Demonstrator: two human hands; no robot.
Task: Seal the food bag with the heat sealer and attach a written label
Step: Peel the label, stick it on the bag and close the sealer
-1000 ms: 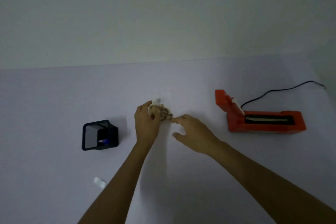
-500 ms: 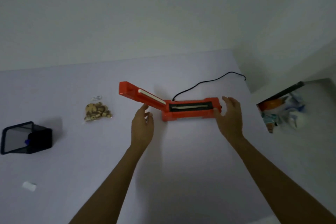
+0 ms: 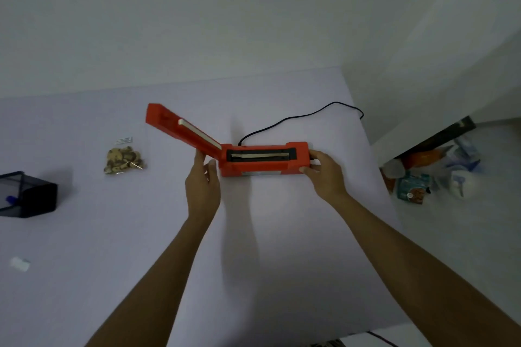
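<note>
The red heat sealer (image 3: 262, 159) lies across the middle of the white table, its lid (image 3: 180, 128) raised up to the left and its black cord (image 3: 298, 118) trailing to the back right. My right hand (image 3: 324, 173) grips the sealer's right end. My left hand (image 3: 203, 183) touches the left end near the hinge, fingers against the lid's underside. The clear food bag (image 3: 122, 160) of brown pieces lies flat on the table to the left, apart from both hands.
A black mesh holder (image 3: 26, 196) stands at the left edge. A small white label piece (image 3: 19, 263) lies at the front left. Past the table's right edge (image 3: 375, 177), packets and bags (image 3: 434, 177) sit on the floor.
One second ago both hands were at the food bag. They left it on the table and moved right to the sealer; since half a second ago both closed in on its ends.
</note>
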